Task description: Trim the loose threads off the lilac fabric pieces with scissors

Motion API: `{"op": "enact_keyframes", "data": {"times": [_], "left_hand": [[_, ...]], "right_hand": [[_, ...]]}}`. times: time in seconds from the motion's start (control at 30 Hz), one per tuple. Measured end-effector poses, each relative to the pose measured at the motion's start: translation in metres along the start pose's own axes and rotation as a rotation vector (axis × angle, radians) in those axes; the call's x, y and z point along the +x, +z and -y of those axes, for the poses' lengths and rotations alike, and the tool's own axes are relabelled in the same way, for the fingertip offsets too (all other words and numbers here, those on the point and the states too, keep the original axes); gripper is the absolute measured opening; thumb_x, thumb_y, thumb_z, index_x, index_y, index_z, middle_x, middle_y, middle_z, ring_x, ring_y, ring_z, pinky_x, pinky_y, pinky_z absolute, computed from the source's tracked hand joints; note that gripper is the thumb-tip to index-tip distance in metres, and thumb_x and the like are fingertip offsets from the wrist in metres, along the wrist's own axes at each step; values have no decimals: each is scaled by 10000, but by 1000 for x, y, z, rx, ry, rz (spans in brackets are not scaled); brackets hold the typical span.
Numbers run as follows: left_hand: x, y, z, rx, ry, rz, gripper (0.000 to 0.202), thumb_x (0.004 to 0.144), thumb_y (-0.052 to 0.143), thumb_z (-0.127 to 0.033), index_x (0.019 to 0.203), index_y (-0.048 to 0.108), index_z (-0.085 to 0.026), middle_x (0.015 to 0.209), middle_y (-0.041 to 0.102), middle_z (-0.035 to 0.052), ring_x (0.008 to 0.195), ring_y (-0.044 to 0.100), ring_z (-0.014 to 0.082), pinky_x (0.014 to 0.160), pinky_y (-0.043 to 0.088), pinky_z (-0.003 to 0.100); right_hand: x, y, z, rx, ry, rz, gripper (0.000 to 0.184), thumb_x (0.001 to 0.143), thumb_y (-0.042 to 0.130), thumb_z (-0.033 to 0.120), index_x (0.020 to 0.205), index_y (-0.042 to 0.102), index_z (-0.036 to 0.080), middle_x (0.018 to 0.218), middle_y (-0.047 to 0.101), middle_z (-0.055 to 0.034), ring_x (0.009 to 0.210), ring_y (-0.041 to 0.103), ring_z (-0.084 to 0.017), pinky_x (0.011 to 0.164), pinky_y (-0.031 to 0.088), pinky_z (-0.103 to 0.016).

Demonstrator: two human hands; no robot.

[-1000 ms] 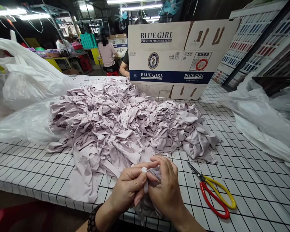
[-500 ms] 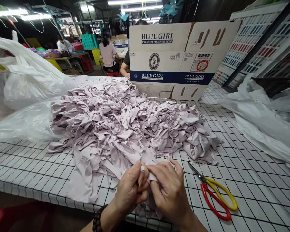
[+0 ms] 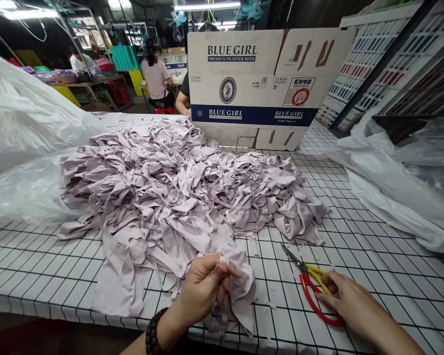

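Pale lilac fabric pieces (image 3: 163, 182) lie in a large tangled heap across the table in front of me. My left hand (image 3: 205, 281), with a dark bead bracelet on the wrist, is closed in a pinch on one lilac fabric piece (image 3: 244, 291). That cloth hangs down beside the fingers towards the table's front edge. To the right, my right hand (image 3: 350, 301) has its fingers closed around the yellow handle of a pair of scissors (image 3: 302, 267). The scissors rest on the table, red handle nearer me, blades pointing away towards the heap.
The table (image 3: 377, 246) has a white cloth with a black grid. A beer carton (image 3: 255, 74) stands behind the heap, with a person's arm (image 3: 183, 101) beside it. Plastic bags lie left (image 3: 33, 108) and right (image 3: 392, 182). White crates (image 3: 385, 59) are stacked at the back right.
My right hand has let go of the fabric and moved right onto the scissors. My left hand still pinches the cloth. The view has shifted slightly right.
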State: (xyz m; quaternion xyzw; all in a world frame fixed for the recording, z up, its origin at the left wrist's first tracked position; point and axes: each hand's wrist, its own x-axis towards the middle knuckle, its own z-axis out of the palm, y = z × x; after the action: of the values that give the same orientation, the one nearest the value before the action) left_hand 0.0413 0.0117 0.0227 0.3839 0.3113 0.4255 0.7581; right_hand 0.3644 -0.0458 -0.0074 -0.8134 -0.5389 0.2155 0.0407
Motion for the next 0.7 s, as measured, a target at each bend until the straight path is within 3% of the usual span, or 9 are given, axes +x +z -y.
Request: {"op": "enact_keyframes", "data": {"times": [0.23,0.4,0.53,0.7], "left_hand": [[1,-5,5,110,81,14,417,824,660,-542,820,740,-133,470,505,-44,351,479,55,366,402,147],[2,-7,6,178,119,51,348,876,626,-478,881,737,-149,526,518,-41,412,522,67,429,444,164],[3,0,4,284,144,99,366,913,570,-469,911,720,-135,550,520,-34,437,533,76,451,440,173],[0,4,0,418,175,108,380,946,508,-449,884,701,-128,604,526,-19,450,539,81,464,440,183]], "right_hand": [[-10,2,-5,9,53,141,143,627,599,233,710,483,236,615,622,12,551,550,-172,501,353,-260],[-37,3,-5,337,39,207,175,639,617,317,719,488,231,646,602,15,596,551,-158,556,422,-266],[-63,-11,39,602,-116,105,258,687,628,427,808,498,240,732,597,9,691,591,-164,641,490,-264],[-75,-30,110,341,-262,-38,337,665,691,411,905,509,261,796,633,16,752,608,-187,675,502,-293]]}}
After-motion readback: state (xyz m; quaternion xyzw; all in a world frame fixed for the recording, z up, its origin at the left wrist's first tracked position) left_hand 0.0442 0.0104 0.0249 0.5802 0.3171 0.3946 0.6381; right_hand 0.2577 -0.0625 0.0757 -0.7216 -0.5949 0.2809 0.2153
